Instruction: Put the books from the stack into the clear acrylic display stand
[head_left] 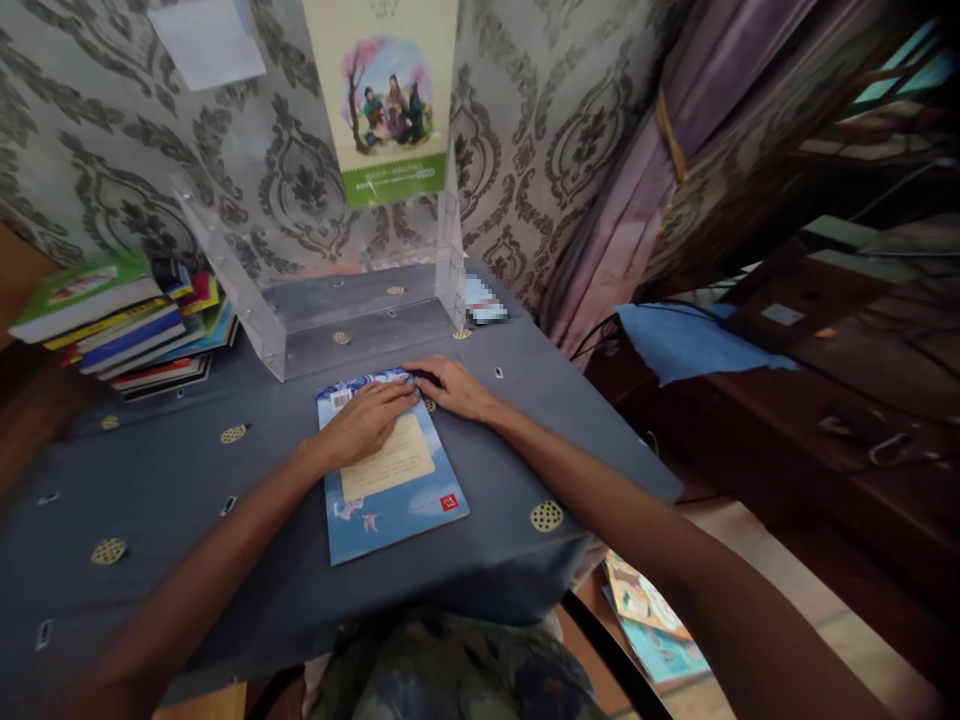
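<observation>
Table (187, 480): covered by a grey cloth with small gold dots.
Clear stand (315, 300): upright at the back, just behind the book.
Stack of books (127, 320): far left corner.
Book (390, 480): blue, flat on the cloth in the middle.
Left hand (367, 420): open, palm flat on the book's top half.
Right hand (454, 385): open, fingers resting at the book's top right corner, gripping nothing.

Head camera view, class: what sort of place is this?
Probably a room in a home, used for reading: patterned wallpaper, a curtain, a stack of books, and both hands on a blue book on a cloth-covered table.
</observation>
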